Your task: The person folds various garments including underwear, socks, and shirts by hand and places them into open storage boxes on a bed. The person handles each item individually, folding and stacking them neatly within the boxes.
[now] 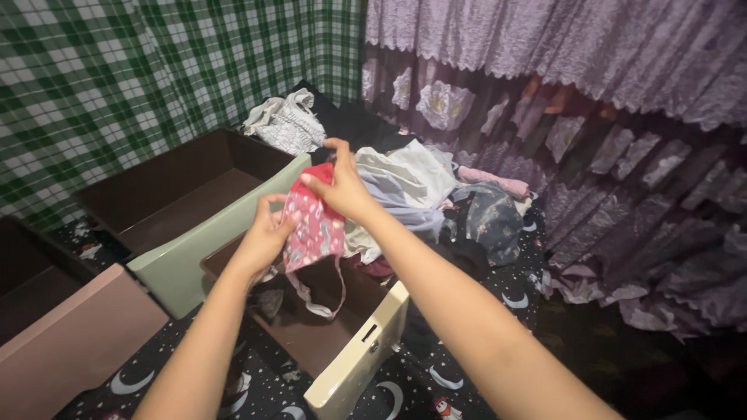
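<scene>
Both my hands are pinching a small pink garment (315,225): left fingers (274,211) closed on its side, right fingers (315,183) gripping its top, spreading it flat above the open drawer (350,358), laundry pile (420,187) lying beyond.

Probably a home bedroom: curtains (560,47), drawers (187,194), clothes pile (420,187).

A clothes pile (436,194) lies before purple curtains (591,85).
</scene>
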